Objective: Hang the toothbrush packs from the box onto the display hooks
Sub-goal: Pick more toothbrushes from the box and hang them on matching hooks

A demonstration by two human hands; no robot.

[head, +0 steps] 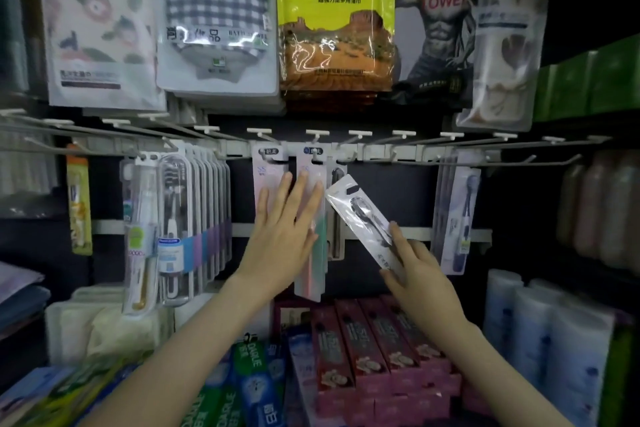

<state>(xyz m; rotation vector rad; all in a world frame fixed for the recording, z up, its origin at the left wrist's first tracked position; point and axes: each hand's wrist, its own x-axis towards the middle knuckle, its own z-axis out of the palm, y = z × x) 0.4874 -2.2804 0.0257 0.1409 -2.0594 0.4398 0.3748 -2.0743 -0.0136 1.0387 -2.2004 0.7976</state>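
My right hand (417,272) pinches the lower end of a clear toothbrush pack (363,218) with a dark brush inside. The pack tilts up to the left, its hang hole just below a display hook (341,158). My left hand (287,236) lies flat with straight fingers against two pale toothbrush packs (308,270) that hang from the middle hooks. A further pack (337,211) hangs behind the tilted one. The box is not in view.
A row of white hooks (450,146) runs across the rail, many of them bare on the right. Boxed brushes (173,229) hang at left, another pack (457,218) at right. Towel packs (336,17) hang above. Toothpaste boxes (363,357) lie below.
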